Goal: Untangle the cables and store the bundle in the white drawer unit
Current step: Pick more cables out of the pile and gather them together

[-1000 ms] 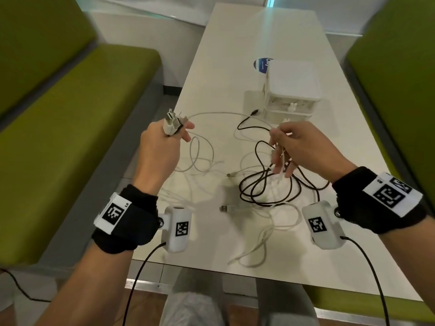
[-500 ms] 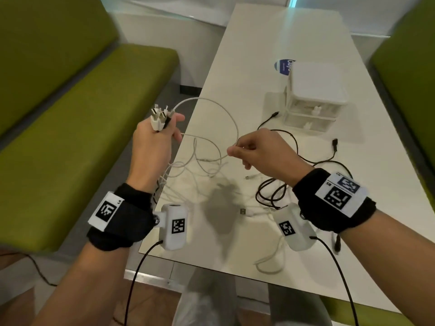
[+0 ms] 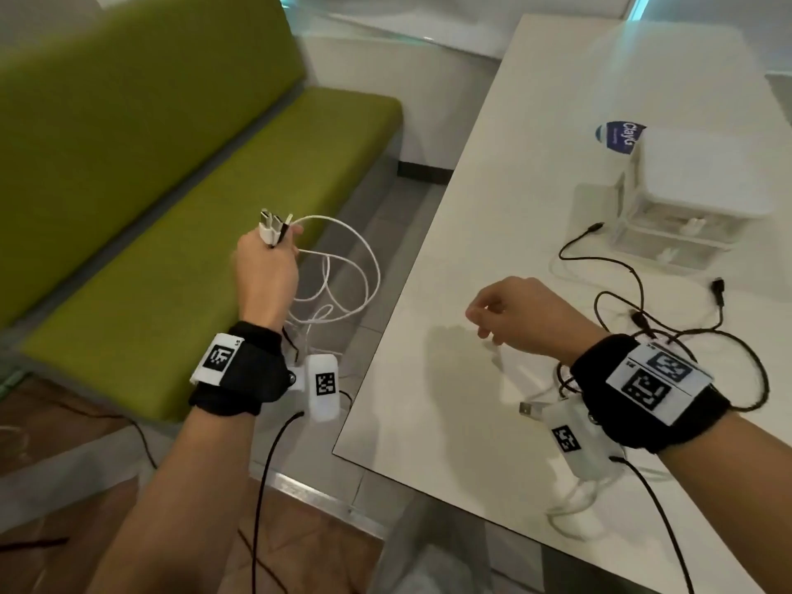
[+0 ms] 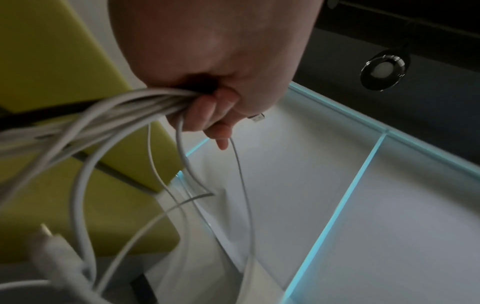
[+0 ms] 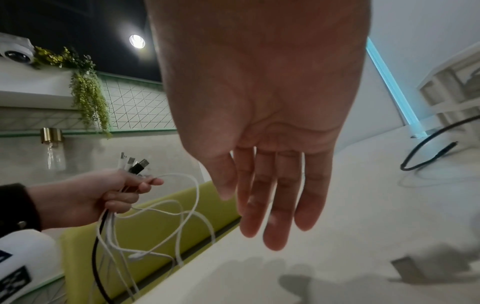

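Note:
My left hand [image 3: 268, 267] is held out past the table's left edge, over the green bench. It grips a bundle of cable ends [image 3: 272, 227], white plugs and one black, sticking up from the fist. White cable loops [image 3: 343, 267] hang below it. The left wrist view shows the fingers [image 4: 207, 107] curled round several white cables [image 4: 124, 107]. My right hand [image 3: 493, 317] hovers over the table with fingers [image 5: 272, 195] straight and nothing in them. A black cable [image 3: 634, 293] lies tangled on the table by the white drawer unit [image 3: 694, 199].
The white table [image 3: 493, 186] has a blue round sticker [image 3: 621, 137] behind the drawer unit. A loose USB plug [image 3: 529, 408] lies near my right wrist. The green bench [image 3: 171, 199] runs along the left, with a floor gap between it and the table.
My left hand has moved left, off the table edge, carrying the cable ends and white loops. My right hand has let go of the white cable and opened.

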`<state>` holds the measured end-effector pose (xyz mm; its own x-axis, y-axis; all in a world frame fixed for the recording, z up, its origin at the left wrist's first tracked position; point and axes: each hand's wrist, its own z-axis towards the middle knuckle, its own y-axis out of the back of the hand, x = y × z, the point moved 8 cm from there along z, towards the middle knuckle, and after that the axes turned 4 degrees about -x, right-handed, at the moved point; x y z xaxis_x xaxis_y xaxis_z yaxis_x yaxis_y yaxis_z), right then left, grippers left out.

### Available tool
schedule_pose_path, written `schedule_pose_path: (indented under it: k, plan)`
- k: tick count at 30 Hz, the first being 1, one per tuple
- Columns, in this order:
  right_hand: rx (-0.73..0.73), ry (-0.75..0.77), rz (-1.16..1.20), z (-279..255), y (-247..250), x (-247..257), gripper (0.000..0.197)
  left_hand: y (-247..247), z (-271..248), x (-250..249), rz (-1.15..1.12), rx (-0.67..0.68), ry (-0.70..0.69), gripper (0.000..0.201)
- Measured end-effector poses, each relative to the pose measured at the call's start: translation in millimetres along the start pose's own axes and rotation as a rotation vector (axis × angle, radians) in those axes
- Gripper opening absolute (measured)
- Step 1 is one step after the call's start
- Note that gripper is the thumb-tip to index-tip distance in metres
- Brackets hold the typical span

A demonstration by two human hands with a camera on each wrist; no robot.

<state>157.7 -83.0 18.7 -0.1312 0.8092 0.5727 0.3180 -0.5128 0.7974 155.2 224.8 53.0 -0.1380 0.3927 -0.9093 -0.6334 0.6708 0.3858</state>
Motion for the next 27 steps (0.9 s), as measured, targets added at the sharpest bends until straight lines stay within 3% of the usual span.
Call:
schedule_pose_path:
  k: [4, 12, 22, 24, 27]
  plan:
    - [0.005, -0.002, -0.101, -6.7, 1.9, -10.1, 0.018, 0.4, 3.3, 22.5, 0.129, -0.031, 0.033, 0.023]
    - [0.056, -0.026, -0.134, -18.3, 5.8, -22.8, 0.018, -22.9, -4.6, 32.3, 0.238, 0.073, -0.021, 0.021]
    - [0.057, -0.032, -0.141, -32.5, 16.7, -35.6, 0.017, -10.8, -20.9, -39.3, -0.191, 0.105, -0.181, 0.027]
    - [0.069, -0.027, -0.151, -34.6, 17.1, -36.3, 0.017, -19.0, -26.5, -46.6, -0.245, 0.155, -0.174, 0.030]
    - [0.072, -0.009, -0.152, -38.8, 17.5, -36.0, 0.016, -42.2, -40.5, -40.2, -0.154, 0.287, -0.119, 0.036]
